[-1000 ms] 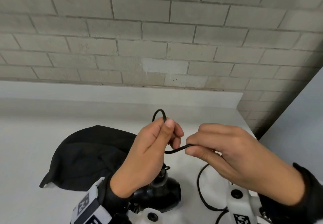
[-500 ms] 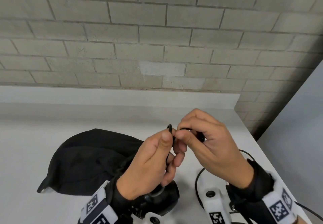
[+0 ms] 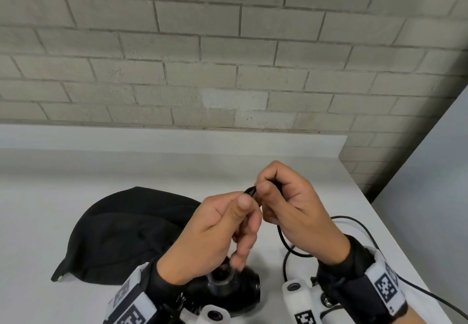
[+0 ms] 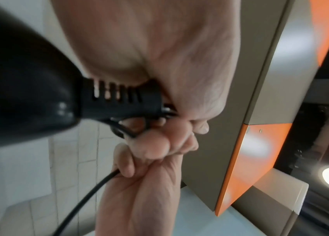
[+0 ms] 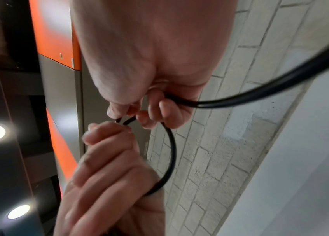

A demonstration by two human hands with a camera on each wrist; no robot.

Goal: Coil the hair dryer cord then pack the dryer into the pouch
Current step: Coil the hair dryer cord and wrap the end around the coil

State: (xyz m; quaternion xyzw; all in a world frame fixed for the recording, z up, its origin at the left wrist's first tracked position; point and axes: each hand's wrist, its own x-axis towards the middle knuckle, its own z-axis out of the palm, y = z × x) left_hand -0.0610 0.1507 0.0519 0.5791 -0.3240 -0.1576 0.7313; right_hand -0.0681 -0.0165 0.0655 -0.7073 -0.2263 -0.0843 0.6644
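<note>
Closest in, the dryer (image 3: 228, 290) is sitting on the desk (image 3: 38, 222) under the wrists, with most of the cord (image 3: 359, 225) trailing loose off to the right, so the coiling looks like it's only just getting going. Both hands are up above it: the left hand (image 3: 215, 232) is pinching the first small loops while the right hand (image 3: 291, 204) is gripping the cord and feeding the next turn in. Further back the pouch (image 3: 121, 232) is lying flat, nothing packed yet.
</note>
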